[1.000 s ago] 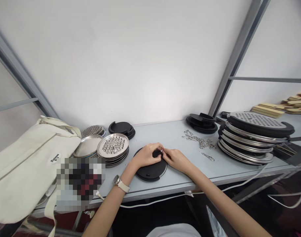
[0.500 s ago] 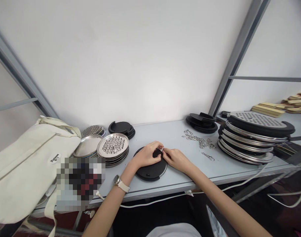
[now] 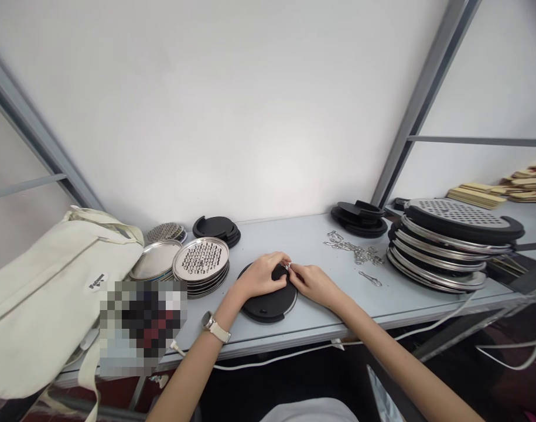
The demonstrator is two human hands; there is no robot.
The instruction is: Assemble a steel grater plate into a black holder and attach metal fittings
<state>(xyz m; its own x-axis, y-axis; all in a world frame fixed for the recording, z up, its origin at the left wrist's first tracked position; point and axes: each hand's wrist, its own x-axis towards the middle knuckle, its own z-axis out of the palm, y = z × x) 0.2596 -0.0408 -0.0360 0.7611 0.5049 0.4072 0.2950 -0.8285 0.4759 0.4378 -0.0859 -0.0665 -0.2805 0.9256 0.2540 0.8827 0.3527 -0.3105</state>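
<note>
A round black plastic disc (image 3: 268, 303) with a metal rim showing along its right side lies flat on the table in front of me. My left hand (image 3: 266, 274) curls over the disc's far right part, thumb on top and fingers bent at the edge. At that same edge my right hand (image 3: 310, 282) is closed in a pinch, its fingertips close to the left ones. Between the fingertips a small shiny metal clip (image 3: 287, 266) shows, mostly hidden. Loose metal clips (image 3: 359, 252) lie in a pile to the right, with a single clip (image 3: 370, 278) nearer.
Left of the disc stand a stack of metal grater discs (image 3: 201, 259), plain metal discs (image 3: 159, 259) and black discs (image 3: 215, 228). More black parts (image 3: 359, 218) sit at the back right, beside a tall stack of rimmed discs (image 3: 452, 246). A cream bag (image 3: 52, 299) covers the left end.
</note>
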